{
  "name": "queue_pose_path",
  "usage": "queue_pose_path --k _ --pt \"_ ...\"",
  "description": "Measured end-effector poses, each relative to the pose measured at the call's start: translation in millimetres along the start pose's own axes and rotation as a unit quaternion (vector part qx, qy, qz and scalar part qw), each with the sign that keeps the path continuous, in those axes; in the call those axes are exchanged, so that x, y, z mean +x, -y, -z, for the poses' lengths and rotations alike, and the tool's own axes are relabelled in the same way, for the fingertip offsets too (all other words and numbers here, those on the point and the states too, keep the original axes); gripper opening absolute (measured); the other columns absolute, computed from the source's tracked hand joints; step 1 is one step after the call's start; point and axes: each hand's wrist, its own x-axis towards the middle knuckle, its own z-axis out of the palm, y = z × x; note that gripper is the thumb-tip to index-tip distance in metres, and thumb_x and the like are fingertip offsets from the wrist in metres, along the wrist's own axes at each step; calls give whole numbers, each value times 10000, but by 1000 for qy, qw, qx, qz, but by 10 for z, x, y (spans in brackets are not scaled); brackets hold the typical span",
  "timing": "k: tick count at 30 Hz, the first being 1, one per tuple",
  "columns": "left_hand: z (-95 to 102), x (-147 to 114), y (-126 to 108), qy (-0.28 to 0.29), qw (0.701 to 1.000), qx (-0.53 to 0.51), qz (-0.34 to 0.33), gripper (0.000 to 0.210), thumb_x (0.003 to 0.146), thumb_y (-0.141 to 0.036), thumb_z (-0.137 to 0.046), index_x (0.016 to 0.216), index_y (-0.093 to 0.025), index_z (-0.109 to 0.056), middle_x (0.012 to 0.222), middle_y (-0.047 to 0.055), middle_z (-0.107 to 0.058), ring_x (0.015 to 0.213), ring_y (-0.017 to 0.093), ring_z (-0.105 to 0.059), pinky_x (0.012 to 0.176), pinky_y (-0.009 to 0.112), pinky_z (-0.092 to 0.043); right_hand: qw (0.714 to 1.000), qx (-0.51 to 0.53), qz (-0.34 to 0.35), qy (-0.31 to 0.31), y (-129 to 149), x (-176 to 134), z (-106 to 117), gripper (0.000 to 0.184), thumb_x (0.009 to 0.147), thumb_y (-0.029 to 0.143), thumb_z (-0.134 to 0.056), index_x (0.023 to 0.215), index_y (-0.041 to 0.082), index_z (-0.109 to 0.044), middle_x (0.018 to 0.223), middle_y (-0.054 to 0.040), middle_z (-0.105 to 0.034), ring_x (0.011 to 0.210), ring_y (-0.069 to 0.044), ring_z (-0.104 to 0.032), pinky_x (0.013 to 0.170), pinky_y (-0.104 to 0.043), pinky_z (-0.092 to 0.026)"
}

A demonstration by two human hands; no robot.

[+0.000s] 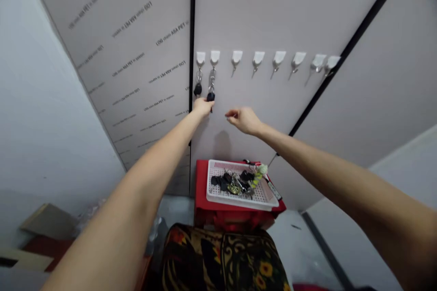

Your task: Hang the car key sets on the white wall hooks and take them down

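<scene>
My left hand (pixel 204 106) is closed on a black-headed key (pixel 210 97), which hangs by a metal ring and clip from the second white hook (pixel 215 57) from the left. Beside it, another black key (pixel 197 89) dangles from the leftmost hook (pixel 200 58). My right hand (pixel 246 120) is held in the air to the right of the keys, fingers curled and tips drawn together, with nothing visible in them. Below both hands, a white plastic basket (pixel 244 204) holds several keys, key rings and a yellow-green trinket.
More white hooks (pixel 258 58) run in a row to the right along the pale panel. The basket rests on a red box (pixel 201 191). Dark floral fabric (pixel 225 259) lies nearest me. A printed panel (pixel 136 63) stands at left, past a black strip (pixel 192 18).
</scene>
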Motion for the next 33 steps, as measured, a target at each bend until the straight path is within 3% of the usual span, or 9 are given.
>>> queue_pose_path --k 4,6,8,13,18,24,33 --pt "39 -182 117 -5 999 -16 33 370 629 -188 -472 987 -103 -424 876 87 -529 552 51 -496 467 154 -340 978 2 -15 207 -316 -588 -495 235 618 177 -445 800 121 -583 750 -41 -606 645 -95 -531 588 -158 -377" --pt "51 -273 217 1 999 -11 33 420 626 -191 -477 1029 -109 -389 917 88 -512 592 54 -502 492 152 -349 963 -15 -20 268 -407 -799 -706 228 619 193 -442 783 137 -591 730 -35 -609 641 -103 -533 570 -160 -372" --pt "51 -361 350 14 999 6 34 419 628 -194 -473 1030 -110 -393 898 84 -520 619 62 -505 511 155 -354 955 -55 -34 290 -442 -933 -867 223 628 222 -430 756 152 -599 710 -43 -610 647 -123 -536 567 -180 -369" --pt "5 -603 674 54 995 51 67 352 628 -181 -457 970 -99 -446 799 69 -547 592 66 -495 498 162 -351 944 -155 -120 265 -381 -1039 -1090 281 661 251 -380 786 116 -592 782 -134 -591 709 -180 -540 571 -233 -374" --pt "-79 -818 826 113 988 67 84 266 619 -151 -461 877 -98 -500 741 48 -556 545 55 -479 505 164 -361 947 -162 -120 251 -353 -1027 -1147 255 633 179 -389 764 109 -596 777 -145 -590 709 -186 -542 565 -232 -368" --pt "-244 -998 1010 177 978 80 70 242 582 -113 -498 821 -106 -534 689 35 -573 596 83 -495 574 192 -390 968 -76 -122 208 -433 -949 -959 216 585 184 -399 672 138 -591 649 -68 -599 590 -126 -524 497 -183 -333" --pt "-496 -1123 1178 269 962 -19 46 434 516 -35 -530 943 -96 -487 883 80 -553 769 119 -498 711 239 -377 970 108 -152 159 -295 -895 -576 113 558 148 -393 574 133 -504 470 20 -493 429 -52 -433 416 -144 -301"
